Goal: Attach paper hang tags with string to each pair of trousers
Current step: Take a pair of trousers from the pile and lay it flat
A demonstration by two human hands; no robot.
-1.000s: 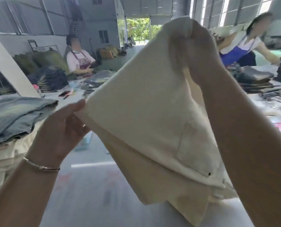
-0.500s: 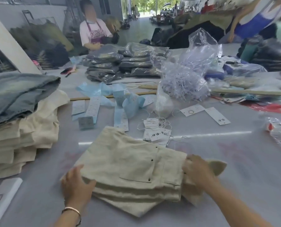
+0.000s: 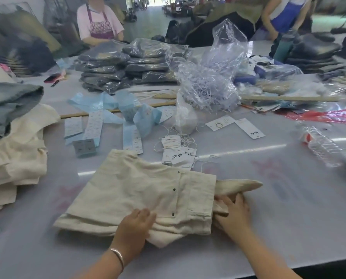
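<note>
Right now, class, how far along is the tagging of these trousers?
Done: none shows a tag. In hand: the left hand and right hand rest on folded cream trousers. Left: the strung hang tags lie unused; cream trousers stay stacked beside.

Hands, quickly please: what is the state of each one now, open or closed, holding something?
Left hand: open, lying flat on the folded cream trousers.
Right hand: fingers curled on the trousers' edge; a firm grip cannot be told.

Grey table [image 3: 289,228] carries folded trousers [image 3: 140,194], hang tags [image 3: 178,152] (strings tangled).
</note>
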